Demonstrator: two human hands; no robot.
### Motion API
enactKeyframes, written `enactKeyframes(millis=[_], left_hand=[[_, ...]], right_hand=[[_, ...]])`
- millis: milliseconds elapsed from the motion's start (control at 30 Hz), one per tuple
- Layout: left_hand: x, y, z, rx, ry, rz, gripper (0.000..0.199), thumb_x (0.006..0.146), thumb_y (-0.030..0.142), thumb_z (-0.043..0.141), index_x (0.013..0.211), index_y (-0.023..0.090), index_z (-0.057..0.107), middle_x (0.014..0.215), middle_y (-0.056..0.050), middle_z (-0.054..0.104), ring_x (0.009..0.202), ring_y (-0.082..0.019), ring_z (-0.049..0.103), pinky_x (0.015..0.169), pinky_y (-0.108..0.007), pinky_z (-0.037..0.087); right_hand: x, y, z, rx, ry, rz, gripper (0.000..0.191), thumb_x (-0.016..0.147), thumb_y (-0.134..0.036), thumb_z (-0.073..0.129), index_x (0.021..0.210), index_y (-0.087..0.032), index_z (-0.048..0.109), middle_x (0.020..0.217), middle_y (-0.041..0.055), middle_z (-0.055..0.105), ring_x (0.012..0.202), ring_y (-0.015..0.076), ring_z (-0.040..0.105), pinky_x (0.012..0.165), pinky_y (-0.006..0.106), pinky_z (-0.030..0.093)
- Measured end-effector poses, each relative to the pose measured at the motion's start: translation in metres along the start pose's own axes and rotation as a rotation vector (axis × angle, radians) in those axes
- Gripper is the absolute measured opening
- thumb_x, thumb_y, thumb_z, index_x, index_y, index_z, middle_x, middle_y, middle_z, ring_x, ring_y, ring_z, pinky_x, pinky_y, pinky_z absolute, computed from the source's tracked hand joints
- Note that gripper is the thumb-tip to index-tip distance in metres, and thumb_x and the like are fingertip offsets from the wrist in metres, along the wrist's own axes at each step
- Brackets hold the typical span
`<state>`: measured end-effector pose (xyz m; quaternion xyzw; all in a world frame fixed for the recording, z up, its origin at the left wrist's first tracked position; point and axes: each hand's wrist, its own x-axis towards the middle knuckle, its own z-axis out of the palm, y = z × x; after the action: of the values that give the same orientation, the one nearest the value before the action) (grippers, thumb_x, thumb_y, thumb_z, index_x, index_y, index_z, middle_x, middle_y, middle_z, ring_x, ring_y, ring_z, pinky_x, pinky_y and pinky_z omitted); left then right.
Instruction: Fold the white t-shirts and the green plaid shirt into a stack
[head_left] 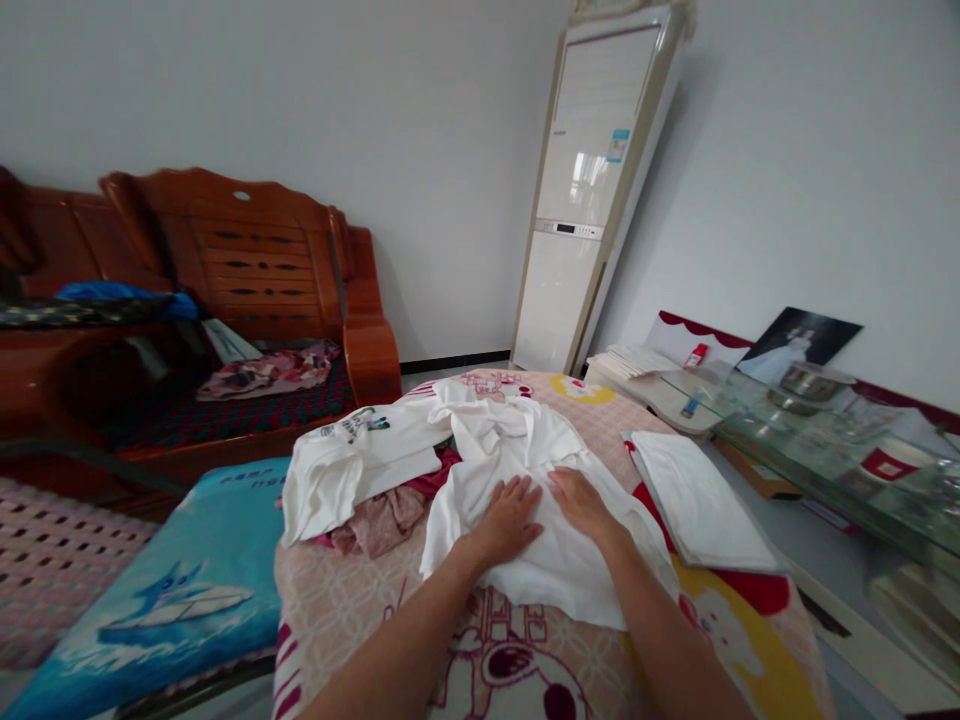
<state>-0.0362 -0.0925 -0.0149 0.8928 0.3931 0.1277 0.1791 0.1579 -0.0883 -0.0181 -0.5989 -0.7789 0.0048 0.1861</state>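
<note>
While both hands are resting on it, a white shirt (pixel 555 575) is lying spread out in the middle of the round table, on top of a pink patterned cloth (pixel 330 600). The left hand (pixel 510 522) is lying on the shirt with its fingers open and a bit apart. The right hand (pixel 583 502) is touching it just beside, with its fingers open too. Neither hand seems to be gripping anything.

The shirt is showing soft bumps and wrinkles, mostly near its far end, and it is not in a neat shape. To the right, a folded white cloth (pixel 701 500) is already lying flat and tidy. To the left, a white top with a print (pixel 397 440) is sitting loosely over some dusty pink cloth (pixel 382 522), and that heap looks messy to me.

The white top is showing little dark letters, but they are too blurry to read. The blue cushion (pixel 202 550) is showing a whale-like picture and small Chinese writing, too fuzzy for me to make out. Farther back, a tall white air conditioner (pixel 562 180) is wearing a blue and white sticker (pixel 618 146), with words too tiny to read.
</note>
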Motion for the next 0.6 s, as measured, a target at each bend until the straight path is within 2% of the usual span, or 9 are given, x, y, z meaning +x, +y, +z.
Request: enactKeyframes(millis=[100,167,233,333,367,433,533,600], left_hand=[[-0.002,-0.002,0.001,0.003,-0.05,-0.002,0.062,0.086,0.035,0.053,0.143,0.015,0.038,0.154,-0.017,0.027,0.143,-0.032,0.02,0.116,-0.052,0.016],[-0.002,-0.004,0.001,-0.001,-0.059,0.002,0.064,0.086,0.037,0.053,0.144,0.016,0.036,0.155,-0.017,0.025,0.144,-0.032,0.018,0.116,-0.052,0.014],[-0.003,-0.006,0.001,-0.005,-0.062,0.008,0.065,0.086,0.038,0.053,0.145,0.017,0.035,0.155,-0.016,0.024,0.144,-0.032,0.017,0.116,-0.052,0.013],[-0.004,-0.007,0.002,-0.011,-0.064,0.015,0.065,0.086,0.039,0.051,0.146,0.019,0.034,0.156,-0.014,0.024,0.145,-0.029,0.016,0.117,-0.05,0.012],[-0.004,-0.007,0.002,-0.013,-0.063,0.016,0.065,0.086,0.039,0.051,0.146,0.019,0.033,0.156,-0.014,0.024,0.145,-0.028,0.016,0.117,-0.049,0.011],[-0.005,-0.006,0.004,-0.024,-0.055,0.015,0.066,0.085,0.038,0.053,0.145,0.018,0.034,0.155,-0.014,0.025,0.145,-0.028,0.017,0.118,-0.049,0.011],[-0.002,-0.005,0.008,-0.07,-0.008,0.016,0.065,0.082,0.035,0.058,0.141,0.018,0.04,0.153,-0.015,0.03,0.143,-0.029,0.023,0.117,-0.051,0.016],[0.002,-0.008,0.007,-0.124,0.139,-0.001,0.062,0.079,0.029,0.061,0.138,0.018,0.044,0.151,-0.015,0.034,0.14,-0.029,0.03,0.115,-0.05,0.024]], right_hand=[[0.019,0.001,0.011,-0.067,-0.039,-0.032,0.033,0.091,-0.019,0.041,0.116,-0.017,0.062,0.123,0.0124,0.061,0.118,0.0224,0.053,0.102,0.035,0.038],[0.034,0.01,0.009,-0.104,-0.062,-0.011,0.035,0.091,-0.021,0.041,0.121,-0.018,0.059,0.127,0.0123,0.058,0.12,0.0238,0.05,0.103,0.037,0.037],[0.05,0.025,0.002,-0.136,-0.058,0.091,0.04,0.091,-0.022,0.042,0.129,-0.019,0.054,0.137,0.0128,0.051,0.126,0.0256,0.046,0.104,0.038,0.034],[0.069,0.054,-0.016,-0.176,0.003,0.349,0.05,0.091,-0.023,0.043,0.141,-0.018,0.042,0.148,0.0125,0.039,0.134,0.0259,0.039,0.107,0.037,0.031],[0.072,0.064,-0.022,-0.186,0.02,0.388,0.053,0.091,-0.023,0.041,0.143,-0.014,0.038,0.148,0.0152,0.038,0.134,0.0265,0.038,0.108,0.037,0.03],[0.072,0.081,-0.03,-0.194,0.015,0.435,0.053,0.091,-0.022,0.04,0.143,-0.011,0.038,0.145,0.0167,0.042,0.133,0.0259,0.04,0.107,0.035,0.031],[0.057,0.092,-0.032,-0.207,-0.023,0.485,0.046,0.088,-0.019,0.041,0.133,-0.01,0.051,0.133,0.0153,0.055,0.126,0.0234,0.048,0.103,0.031,0.035],[0.043,0.092,-0.028,-0.221,-0.028,0.533,0.043,0.088,-0.018,0.041,0.127,-0.009,0.056,0.123,0.016,0.062,0.118,0.0239,0.055,0.098,0.031,0.039]])
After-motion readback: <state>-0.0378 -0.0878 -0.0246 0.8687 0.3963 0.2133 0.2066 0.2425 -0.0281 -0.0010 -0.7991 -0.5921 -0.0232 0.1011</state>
